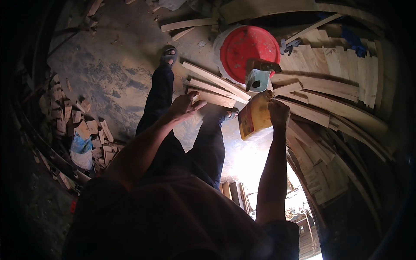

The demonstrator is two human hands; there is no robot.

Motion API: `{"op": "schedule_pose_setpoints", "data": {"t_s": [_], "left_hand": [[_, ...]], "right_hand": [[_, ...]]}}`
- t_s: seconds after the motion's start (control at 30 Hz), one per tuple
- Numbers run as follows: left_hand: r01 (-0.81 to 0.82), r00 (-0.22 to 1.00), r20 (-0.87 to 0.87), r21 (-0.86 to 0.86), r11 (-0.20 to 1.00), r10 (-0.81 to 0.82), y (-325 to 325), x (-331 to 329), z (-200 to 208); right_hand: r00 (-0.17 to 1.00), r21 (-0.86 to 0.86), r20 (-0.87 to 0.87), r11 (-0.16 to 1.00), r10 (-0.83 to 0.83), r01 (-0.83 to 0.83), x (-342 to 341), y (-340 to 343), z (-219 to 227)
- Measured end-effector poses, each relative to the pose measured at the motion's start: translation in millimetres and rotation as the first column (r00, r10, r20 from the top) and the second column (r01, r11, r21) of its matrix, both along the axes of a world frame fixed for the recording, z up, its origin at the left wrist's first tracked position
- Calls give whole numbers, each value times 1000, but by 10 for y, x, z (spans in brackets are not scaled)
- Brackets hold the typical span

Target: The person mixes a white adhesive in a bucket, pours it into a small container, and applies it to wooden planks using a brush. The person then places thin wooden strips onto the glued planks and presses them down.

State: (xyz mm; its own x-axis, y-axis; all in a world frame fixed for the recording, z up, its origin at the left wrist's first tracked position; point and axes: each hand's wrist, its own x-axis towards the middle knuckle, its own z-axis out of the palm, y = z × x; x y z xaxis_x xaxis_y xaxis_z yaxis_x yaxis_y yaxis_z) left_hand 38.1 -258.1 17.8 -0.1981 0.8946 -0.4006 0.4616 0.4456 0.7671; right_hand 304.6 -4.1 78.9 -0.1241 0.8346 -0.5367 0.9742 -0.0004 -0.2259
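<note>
My right hand (279, 113) is closed round the side of a yellow plastic jug (255, 117) with a reddish label. The jug leans, its neck close to a pale, paint-marked container (255, 81) with a dark opening. Whether liquid flows between them I cannot tell. That container stands at the near edge of a round red lid (245, 52), beside a dark flat piece (271, 66). My left hand (184, 106) is held over the floor in front of my legs, its fingers curled together; a small pale bit shows at the fingertips, too small to name.
Long wooden boards (323, 93) fan out on the right, with several strips (216, 84) between my feet and the red lid. Offcut blocks (89, 125) lie heaped at left around a blue and white sack (81, 151). Blue cloth (353, 41) hangs at far right.
</note>
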Motion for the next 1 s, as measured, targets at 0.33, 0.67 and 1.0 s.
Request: {"op": "schedule_pose_setpoints", "data": {"t_s": [0.33,0.67,1.0], "left_hand": [[-126,992,42,114,985,122,580,189,371],[25,994,92,262,965,-51,1295,650,641],[149,988,-83,259,954,-131,1447,858,735]], "right_hand": [[960,77,-215,977,-179,199,142,-473,24],[870,4,-322,918,-374,397,90,-750,236],[920,495,-62,812,387,-309,-125,-1099,339]]}}
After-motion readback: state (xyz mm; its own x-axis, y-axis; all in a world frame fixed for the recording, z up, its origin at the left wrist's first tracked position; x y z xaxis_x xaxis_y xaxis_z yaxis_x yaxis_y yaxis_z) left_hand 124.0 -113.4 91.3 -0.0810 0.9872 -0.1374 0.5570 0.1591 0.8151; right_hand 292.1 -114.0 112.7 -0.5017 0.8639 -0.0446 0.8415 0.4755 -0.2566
